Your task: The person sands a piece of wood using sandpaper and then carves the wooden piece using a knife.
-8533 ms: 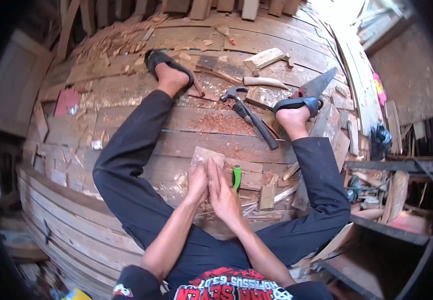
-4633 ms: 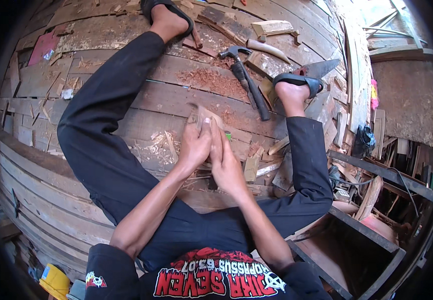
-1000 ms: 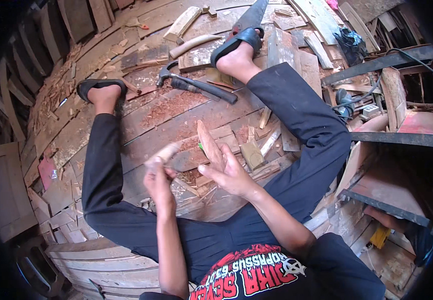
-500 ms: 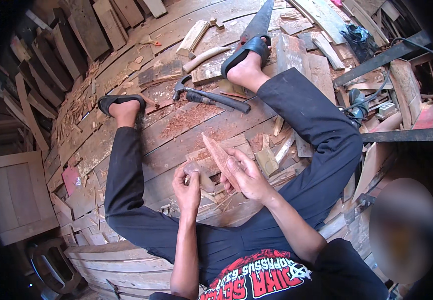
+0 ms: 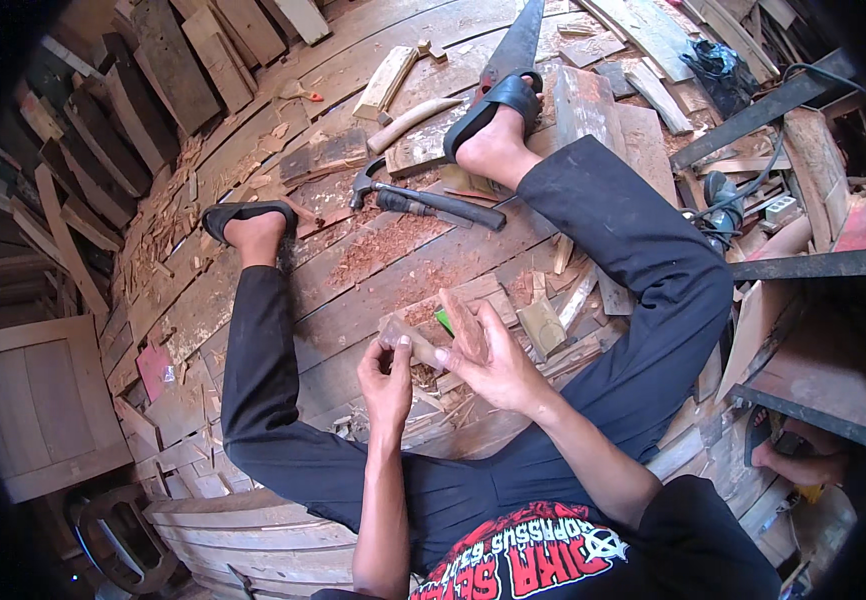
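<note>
Now, as we see it from above:
Left hand: our left hand [image 5: 385,372] pinches the near end of a pale wooden stick [image 5: 408,340], fingers closed round it.
Right hand: our right hand [image 5: 498,365] grips a reddish wood piece [image 5: 463,325], thumb and fingers clasped on its sides, held upright just beside the stick.
Where the wood is: both pieces sit above the plank floor [image 5: 393,280], between our outstretched legs.
Green object: a small green thing [image 5: 444,320] peeks out behind the reddish piece; we cannot tell what it is.
Hammer: a claw hammer [image 5: 423,200] lies on the planks beyond the hands, near the right foot.
Saw: a handsaw [image 5: 518,45] lies past that sandal.
Offcuts: wood scraps [image 5: 563,310] lie beside the right leg.
</note>
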The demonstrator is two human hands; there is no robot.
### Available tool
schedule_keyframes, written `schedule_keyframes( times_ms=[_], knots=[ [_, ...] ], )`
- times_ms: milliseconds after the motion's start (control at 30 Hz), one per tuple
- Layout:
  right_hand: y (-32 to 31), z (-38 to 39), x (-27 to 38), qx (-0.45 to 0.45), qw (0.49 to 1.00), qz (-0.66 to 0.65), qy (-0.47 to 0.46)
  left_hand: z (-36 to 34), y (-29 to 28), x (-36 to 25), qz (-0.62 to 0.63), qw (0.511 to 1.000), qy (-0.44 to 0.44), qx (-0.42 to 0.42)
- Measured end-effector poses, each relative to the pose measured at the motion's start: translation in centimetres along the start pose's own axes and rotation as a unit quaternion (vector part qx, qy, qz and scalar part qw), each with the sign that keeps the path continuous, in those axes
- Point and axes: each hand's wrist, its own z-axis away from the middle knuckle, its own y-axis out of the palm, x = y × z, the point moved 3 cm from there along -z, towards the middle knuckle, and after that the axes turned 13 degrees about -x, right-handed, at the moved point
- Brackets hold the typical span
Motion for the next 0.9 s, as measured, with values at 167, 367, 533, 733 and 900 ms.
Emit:
schedule_keyframes(
  times_ms=[167,367,533,733,900],
  knots=[
    [-0.4,-0.3,-0.9,-0.017,0.996,0.054,-0.075,-0.7,0.3,1.3,-0.103,0.994,-0.006,0.042],
    [-0.2,-0.7,-2.6,0.073,0.961,-0.148,0.222,-0.5,0.5,1.7,-0.136,0.989,-0.028,0.051],
    [-0.4,-0.9,-1.4,0.081,0.939,-0.232,0.242,0.1,0.6,0.9,-0.133,0.99,0.018,-0.029],
    [-0.3,-0.3,-1.5,0.197,0.883,-0.218,0.366,2.0,2.9,-1.4,0.157,0.963,-0.2,0.09],
    [1.1,0.5,-3.7,0.331,0.874,-0.112,0.338,2.3,4.0,-4.0,0.127,0.963,-0.235,0.044]
  ],
)
